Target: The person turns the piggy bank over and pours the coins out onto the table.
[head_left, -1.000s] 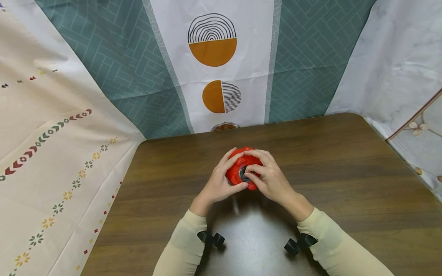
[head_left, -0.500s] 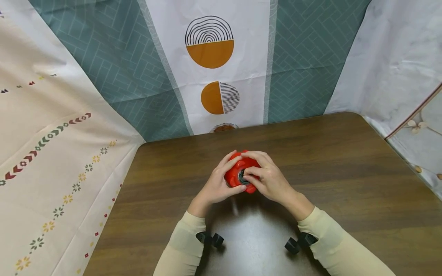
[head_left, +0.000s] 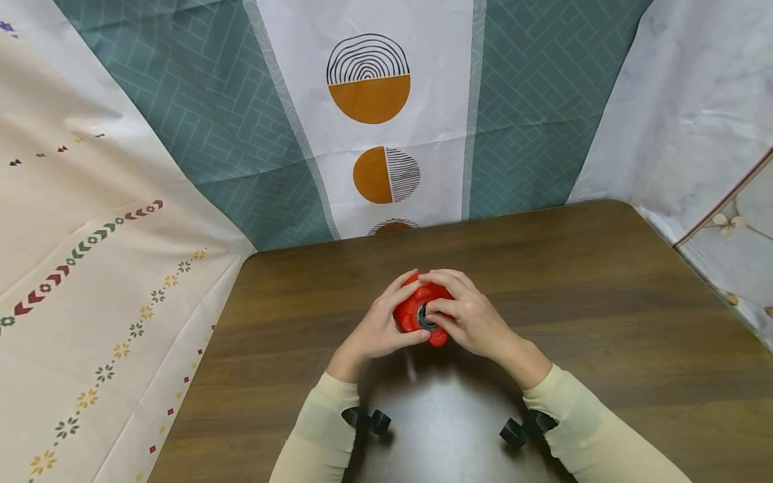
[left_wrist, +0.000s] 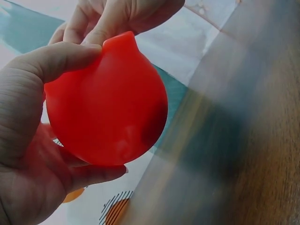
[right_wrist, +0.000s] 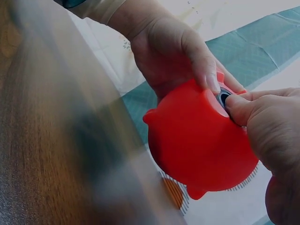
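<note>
A hollow-looking, round red object (head_left: 407, 314) with small rounded knobs is held up between both hands, its dark-ringed side facing the head camera. My left hand (head_left: 376, 325) grips its left side, with the thumb below and the fingers along the top. In its middle sits a dark ring (head_left: 423, 318), where the thumb and forefinger of my right hand (head_left: 476, 316) pinch. Other right fingers reach over the upper rim. From the left wrist, the smooth red back (left_wrist: 108, 112) shows. The right wrist view shows the black ring (right_wrist: 224, 97) partly covered by fingertips.
A brown wooden table (head_left: 290, 295) lies under the hands, with a glossy light patch nearer the body. Patterned cloths (head_left: 241, 134) hang behind and on both sides. Black straps with small camera blocks (head_left: 380, 422) sit on the wrists over pale sleeves.
Both hands and the red object have shifted slightly down in the head view, while the background shifted down too. The grip of both hands looks nearly the same.
</note>
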Motion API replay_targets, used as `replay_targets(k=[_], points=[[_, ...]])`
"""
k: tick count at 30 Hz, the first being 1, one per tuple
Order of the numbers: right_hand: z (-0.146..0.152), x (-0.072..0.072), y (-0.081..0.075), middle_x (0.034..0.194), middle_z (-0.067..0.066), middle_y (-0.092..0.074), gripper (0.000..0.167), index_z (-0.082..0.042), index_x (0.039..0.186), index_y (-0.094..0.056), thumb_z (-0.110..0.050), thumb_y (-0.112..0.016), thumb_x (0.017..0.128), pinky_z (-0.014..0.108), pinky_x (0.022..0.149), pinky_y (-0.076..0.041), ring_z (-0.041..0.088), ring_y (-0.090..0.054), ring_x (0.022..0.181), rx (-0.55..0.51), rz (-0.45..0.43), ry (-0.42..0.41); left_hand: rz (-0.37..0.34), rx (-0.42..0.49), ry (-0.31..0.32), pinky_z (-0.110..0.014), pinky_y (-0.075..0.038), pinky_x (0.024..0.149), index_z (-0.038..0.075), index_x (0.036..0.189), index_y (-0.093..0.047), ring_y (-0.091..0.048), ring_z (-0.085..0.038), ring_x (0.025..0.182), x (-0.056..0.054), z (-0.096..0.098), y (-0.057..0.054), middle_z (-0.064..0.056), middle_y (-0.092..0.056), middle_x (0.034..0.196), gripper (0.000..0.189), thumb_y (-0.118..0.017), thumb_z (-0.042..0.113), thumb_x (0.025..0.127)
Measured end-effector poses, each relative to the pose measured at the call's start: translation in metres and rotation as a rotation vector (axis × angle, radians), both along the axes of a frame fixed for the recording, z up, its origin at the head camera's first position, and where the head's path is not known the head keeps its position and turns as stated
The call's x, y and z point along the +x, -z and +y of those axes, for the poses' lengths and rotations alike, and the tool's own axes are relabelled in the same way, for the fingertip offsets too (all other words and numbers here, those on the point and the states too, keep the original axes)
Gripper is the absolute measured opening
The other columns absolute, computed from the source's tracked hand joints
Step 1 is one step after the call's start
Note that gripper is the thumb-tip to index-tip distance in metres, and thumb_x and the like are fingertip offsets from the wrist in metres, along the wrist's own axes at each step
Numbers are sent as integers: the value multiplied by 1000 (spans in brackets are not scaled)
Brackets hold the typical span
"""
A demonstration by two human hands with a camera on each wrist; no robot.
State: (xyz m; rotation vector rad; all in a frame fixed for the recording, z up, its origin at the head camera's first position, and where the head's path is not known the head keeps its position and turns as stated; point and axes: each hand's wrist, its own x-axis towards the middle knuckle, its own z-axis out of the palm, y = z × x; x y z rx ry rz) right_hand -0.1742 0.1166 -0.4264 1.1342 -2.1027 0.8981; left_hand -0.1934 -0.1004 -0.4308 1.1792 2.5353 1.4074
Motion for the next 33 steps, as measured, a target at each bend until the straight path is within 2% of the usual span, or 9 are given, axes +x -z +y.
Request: replay_targets(k=[4, 8, 12, 19, 25, 29, 33], points=[[-1, -1, 1, 133, 14, -52, 24, -6, 92, -76, -4, -85, 69, 43, 91, -51, 33, -42, 126, -12, 29, 4, -12, 0, 0, -30, -50, 92, 22, 148, -40, -44, -19, 128, 0, 0, 1, 2, -24, 155, 81, -80, 27, 77], [-2, -2, 4, 132, 14, -53, 22, -7, 87, -75, -6, -86, 68, 44, 90, -51, 33, -44, 124, -30, 47, 29, -13, -2, -30, -29, -50, 91, 26, 147, -40, -42, -19, 129, 1, 0, 0, 4, -22, 156, 80, -79, 29, 78], [-4, -2, 5, 133, 13, -53, 19, -7, 86, -75, -8, -85, 70, 44, 90, -52, 32, -44, 124, -78, 23, 74, 29, 27, -65, -30, -50, 91, 27, 146, -41, -39, -20, 131, 1, 2, -2, 4, -21, 156, 77, -79, 29, 78], [-8, 1, 6, 129, 13, -55, 19, -6, 86, -77, -4, -85, 69, 41, 89, -52, 31, -45, 122, -192, 5, 129, 117, 100, -99, -34, -50, 92, 24, 144, -44, -37, -22, 134, 2, 8, -4, 1, -22, 156, 76, -80, 23, 78], [-12, 4, 7, 126, 13, -57, 17, -4, 85, -78, 0, -83, 69, 37, 91, -50, 34, -46, 119, -279, -14, 150, 140, 133, -113, -36, -50, 93, 20, 144, -44, -39, -24, 133, 3, 11, -4, -2, -22, 156, 77, -81, 19, 77], [-13, 5, 7, 120, 13, -59, 16, -5, 85, -78, -3, -83, 70, 40, 87, -48, 34, -47, 113, -296, -7, 171, 153, 143, -125, -39, -50, 93, 19, 144, -44, -42, -26, 131, 4, 11, -5, -4, -22, 156, 77, -80, 18, 76], [-12, 6, 7, 107, 11, -57, 16, -6, 85, -79, -8, -84, 70, 41, 79, -43, 30, -46, 104, -284, -19, 205, 171, 122, -132, -37, -49, 95, 22, 144, -44, -36, -23, 135, 5, 12, -5, -1, -22, 156, 77, -80, 20, 76]])
